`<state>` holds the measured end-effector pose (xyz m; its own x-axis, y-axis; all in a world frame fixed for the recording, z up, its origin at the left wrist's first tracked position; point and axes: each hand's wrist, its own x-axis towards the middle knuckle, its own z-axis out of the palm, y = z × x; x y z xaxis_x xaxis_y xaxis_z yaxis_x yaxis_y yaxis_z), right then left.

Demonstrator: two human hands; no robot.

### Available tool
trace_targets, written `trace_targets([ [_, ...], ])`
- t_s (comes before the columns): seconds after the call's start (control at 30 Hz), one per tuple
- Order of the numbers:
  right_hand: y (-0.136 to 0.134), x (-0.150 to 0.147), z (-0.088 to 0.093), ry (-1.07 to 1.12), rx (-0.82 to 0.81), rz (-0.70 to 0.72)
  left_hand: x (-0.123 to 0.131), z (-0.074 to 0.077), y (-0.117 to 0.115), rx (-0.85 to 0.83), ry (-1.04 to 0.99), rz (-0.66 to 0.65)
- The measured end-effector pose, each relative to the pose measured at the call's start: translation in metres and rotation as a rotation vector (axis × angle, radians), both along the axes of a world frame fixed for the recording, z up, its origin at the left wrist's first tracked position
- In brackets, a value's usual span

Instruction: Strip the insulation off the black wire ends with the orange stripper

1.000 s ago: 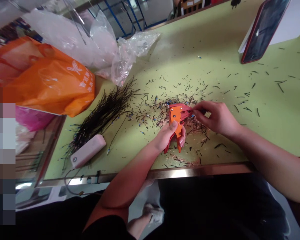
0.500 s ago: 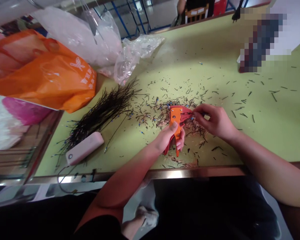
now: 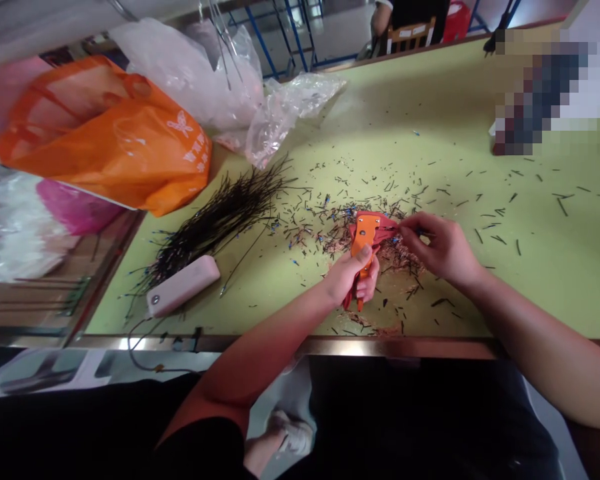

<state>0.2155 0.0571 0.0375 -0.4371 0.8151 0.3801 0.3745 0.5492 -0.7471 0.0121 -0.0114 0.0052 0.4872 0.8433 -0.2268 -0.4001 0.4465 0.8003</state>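
Note:
My left hand (image 3: 350, 277) grips the handles of an orange and red self-adjusting wire stripper (image 3: 365, 233), with the thumb on its orange body. My right hand (image 3: 445, 250) pinches a thin dark wire at the stripper's jaws; the wire's end is hidden there. Around and under the tool lies a scattered heap of cut black wire pieces, blue-tipped bits and copper-coloured scraps (image 3: 330, 233). To the left lies a bundle of long black wires with blue ends (image 3: 215, 223), beside a pale pink rectangular block with a cable (image 3: 183, 285).
The pale green table (image 3: 480, 293) has a metal front edge (image 3: 330, 345). Beyond its left side are an orange plastic bag (image 3: 115, 140) and clear plastic bags (image 3: 190, 80). A pixelated flat object (image 3: 535, 97) stands far right. A seated person (image 3: 415, 20) is in the background.
The whole view has turned, shifting the table and hands rightward in the picture. My hands keep the same hold on the stripper and wire.

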Motion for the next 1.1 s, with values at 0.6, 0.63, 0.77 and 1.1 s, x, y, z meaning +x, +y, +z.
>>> trace_targets([
  [0.6,0.01,0.014,0.004,0.256,-0.085,-0.134,-0.031,0.025,0.011,-0.039,-0.257,0.236],
  [0.63,0.009,0.012,0.003,0.242,-0.093,-0.084,-0.031,0.024,0.011,-0.034,-0.251,0.202],
  [0.77,0.0,0.001,-0.002,0.164,-0.114,0.059,-0.023,0.016,0.006,-0.059,-0.193,0.061],
  [1.1,-0.013,-0.015,-0.008,0.214,-0.218,0.189,-0.015,0.005,0.001,-0.027,-0.151,-0.164],
])
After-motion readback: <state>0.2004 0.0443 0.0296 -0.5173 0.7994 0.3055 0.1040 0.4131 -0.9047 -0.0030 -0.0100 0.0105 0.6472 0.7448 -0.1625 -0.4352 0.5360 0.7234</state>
